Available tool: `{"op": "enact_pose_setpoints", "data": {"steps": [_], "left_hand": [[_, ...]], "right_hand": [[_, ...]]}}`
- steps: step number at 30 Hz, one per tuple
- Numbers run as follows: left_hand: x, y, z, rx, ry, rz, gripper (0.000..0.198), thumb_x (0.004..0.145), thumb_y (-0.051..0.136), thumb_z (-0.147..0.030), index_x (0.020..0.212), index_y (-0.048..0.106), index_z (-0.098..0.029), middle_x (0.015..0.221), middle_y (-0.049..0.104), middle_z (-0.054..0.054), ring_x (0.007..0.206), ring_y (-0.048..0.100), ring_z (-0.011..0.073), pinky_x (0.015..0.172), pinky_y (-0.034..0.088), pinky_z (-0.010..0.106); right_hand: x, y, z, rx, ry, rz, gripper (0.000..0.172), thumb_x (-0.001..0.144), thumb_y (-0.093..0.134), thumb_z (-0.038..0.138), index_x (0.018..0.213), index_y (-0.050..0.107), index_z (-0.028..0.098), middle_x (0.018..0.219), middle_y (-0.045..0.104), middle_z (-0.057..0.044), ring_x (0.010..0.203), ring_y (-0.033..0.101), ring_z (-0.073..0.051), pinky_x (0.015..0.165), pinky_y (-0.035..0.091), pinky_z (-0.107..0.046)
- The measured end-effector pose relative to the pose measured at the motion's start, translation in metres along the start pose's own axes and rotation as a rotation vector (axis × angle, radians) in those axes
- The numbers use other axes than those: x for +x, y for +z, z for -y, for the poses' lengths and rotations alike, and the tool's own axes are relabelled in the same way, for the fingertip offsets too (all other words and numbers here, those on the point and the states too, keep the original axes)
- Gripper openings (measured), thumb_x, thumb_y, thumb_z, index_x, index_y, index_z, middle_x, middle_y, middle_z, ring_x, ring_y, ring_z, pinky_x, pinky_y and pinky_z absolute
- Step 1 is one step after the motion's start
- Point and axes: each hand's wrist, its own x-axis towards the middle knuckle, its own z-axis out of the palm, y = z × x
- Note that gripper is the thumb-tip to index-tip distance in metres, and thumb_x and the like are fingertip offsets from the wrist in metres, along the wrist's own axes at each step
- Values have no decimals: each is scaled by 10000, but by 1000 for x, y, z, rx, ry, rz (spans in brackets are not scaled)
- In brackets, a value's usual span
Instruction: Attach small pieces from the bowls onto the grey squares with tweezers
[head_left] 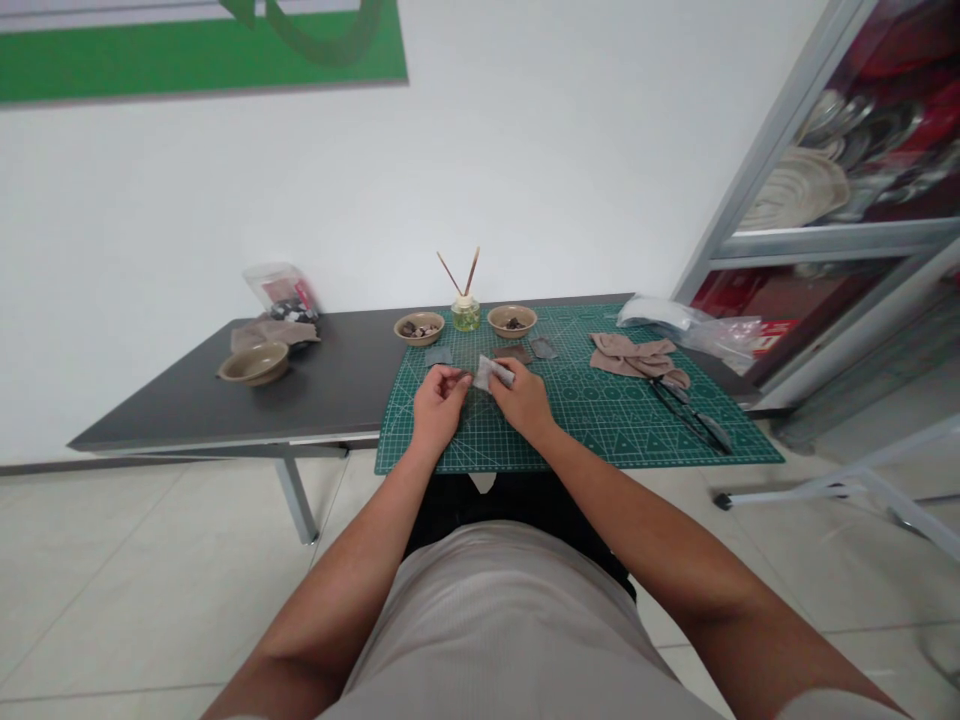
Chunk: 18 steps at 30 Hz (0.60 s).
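Observation:
Above the green cutting mat (pixel 585 440), my right hand (pixel 523 400) is closed around a small pale grey pouch-like piece (pixel 487 374), which looks like thin fabric or paper. Just to its left, my left hand (pixel 439 402) is closed in a pinch, fingertips close to the piece; whatever lies between them is too small to make out. Beyond the hands are a flat grey-blue piece (pixel 438 356), a brown piece (pixel 513 354) and a dark grey piece (pixel 544 348). Two tan bowls with small dark bits, a left bowl (pixel 419 329) and a right bowl (pixel 512 322), stand behind them.
Between the bowls stands a glass jar (pixel 466 314) with two sticks. To the right lie a brownish cloth (pixel 637 357), black-framed glasses (pixel 691 418) and plastic bags (pixel 686 325). Another bowl (pixel 256 364) and a clear bag (pixel 279 290) sit on the dark table (pixel 337 390) at left.

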Motion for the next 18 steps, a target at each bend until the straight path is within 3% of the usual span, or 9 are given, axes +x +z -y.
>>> {"op": "enact_pose_setpoints", "data": {"steps": [3, 6, 11, 14, 18], "left_hand": [[2, -1, -2, 9, -15, -43, 163, 777, 634, -327, 836, 564, -192, 779, 602, -9, 698, 576, 122, 688, 477, 256], [3, -1, -1, 18, -36, -24, 179, 750, 661, -313, 845, 573, -190, 771, 614, -7, 702, 587, 129, 700, 481, 265], [0, 2, -2, 117, 4, 77, 216, 780, 645, -300, 967, 610, -199, 780, 649, -3, 694, 602, 137, 699, 476, 272], [-1, 7, -8, 270, 70, 114, 203, 786, 643, -268, 978, 621, -206, 776, 652, -6, 699, 598, 140, 701, 461, 269], [0, 12, -14, 330, 62, 141, 101, 783, 648, -265, 851, 608, -203, 766, 658, -11, 706, 607, 143, 686, 448, 264]], "right_hand": [[7, -1, -6, 1, 67, -23, 360, 785, 613, 281, 1131, 591, 186, 1026, 694, -79, 931, 641, -230, 854, 479, -368], [11, -5, -13, -129, 31, -45, 465, 733, 671, 302, 1171, 570, 181, 1114, 644, -116, 1047, 569, -278, 908, 436, -437], [9, -17, -18, -323, -38, 156, 184, 809, 637, 320, 949, 699, 218, 1083, 661, -91, 1058, 527, -304, 912, 392, -477], [5, -21, -16, -310, -110, 147, 287, 828, 619, 286, 1100, 670, 209, 1160, 645, -97, 1100, 519, -304, 932, 383, -483], [1, -23, -9, -79, -284, 183, 452, 814, 621, 217, 1263, 570, 200, 1190, 636, -83, 1079, 568, -229, 933, 431, -390]]}}
